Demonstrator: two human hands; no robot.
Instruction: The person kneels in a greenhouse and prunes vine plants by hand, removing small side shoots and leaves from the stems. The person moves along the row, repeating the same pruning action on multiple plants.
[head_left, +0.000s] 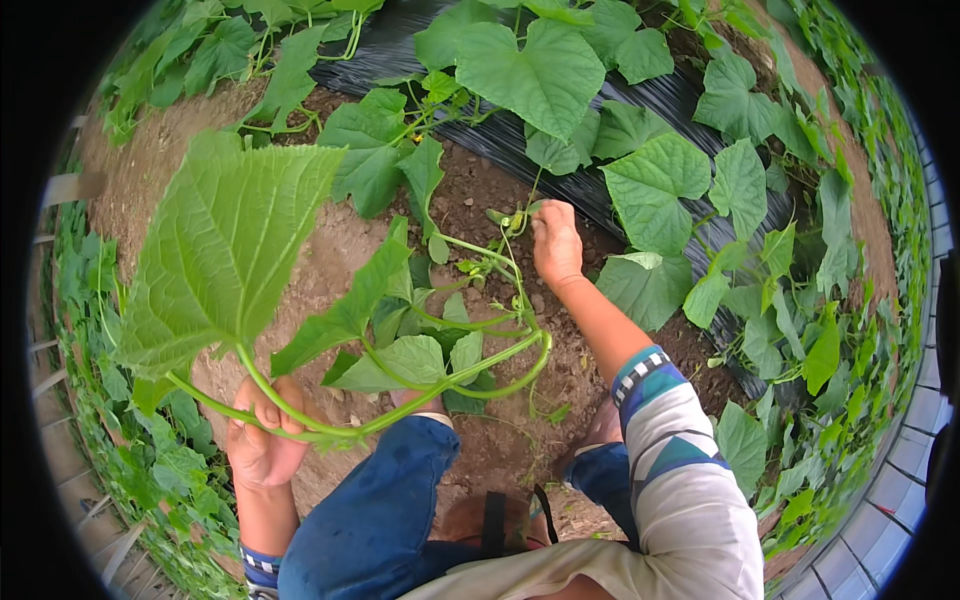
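Note:
My left hand (266, 431), at the lower left, grips a thick green vine stem (360, 431) with its fingers curled round it. A large broad leaf (225, 247) rises from this stem above the hand. The vine bends at the centre and runs up towards my right hand (556, 240), whose fingers are bent at a small green fruit or stem part (514, 220) beside the black plastic film; what lies between the fingertips is hidden. Curled tendrils and several leaves (409, 364) hang along the vine between the hands.
Black plastic mulch film (480, 146) crosses the top and right, partly under cucumber-like leaves (532, 75). Bare brown soil (337, 247) lies under the vine. My knees in blue trousers (367, 502) are below, with rows of plants (840, 375) to both sides.

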